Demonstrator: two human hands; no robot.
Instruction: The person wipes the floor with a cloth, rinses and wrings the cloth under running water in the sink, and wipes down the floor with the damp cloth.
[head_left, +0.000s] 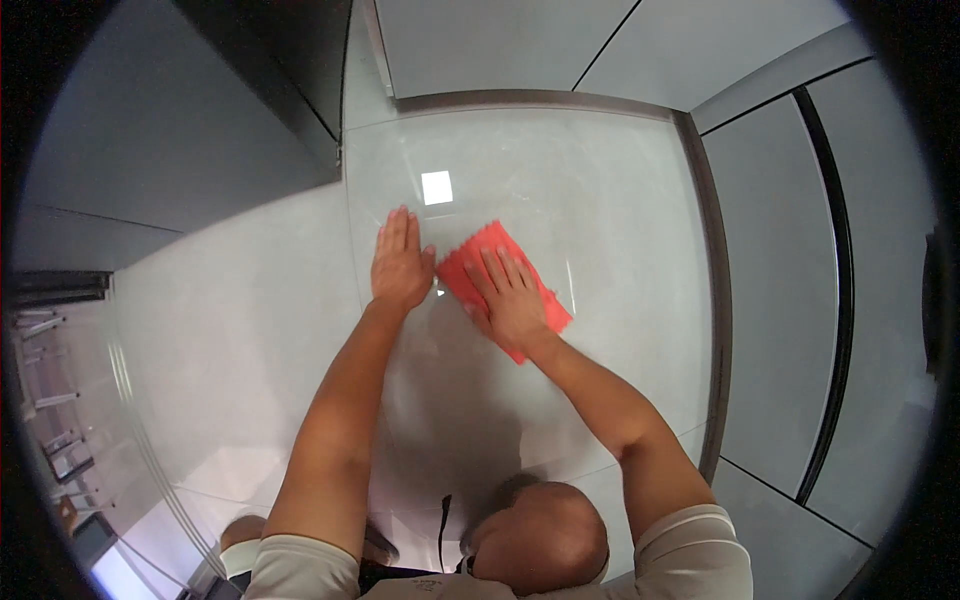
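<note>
A red cleaning cloth (487, 247) with zigzag edges lies flattened on the glossy pale floor tiles (622, 217). My right hand (511, 301) presses down on it with the palm flat, the fingers extended and slightly spread. To the left of the cloth, my left hand (401, 262) rests flat on the bare tile, its fingers close together and the thumb out towards the cloth's left corner. It holds nothing. The part of the cloth under my right palm is hidden.
Grey cabinet fronts (772, 277) stand along the right and the top, above a brown-grey plinth (525, 99). A dark grey cabinet (187, 142) is at the upper left. A floor track (139, 420) runs down the left. My bent knee (541, 536) is at the bottom.
</note>
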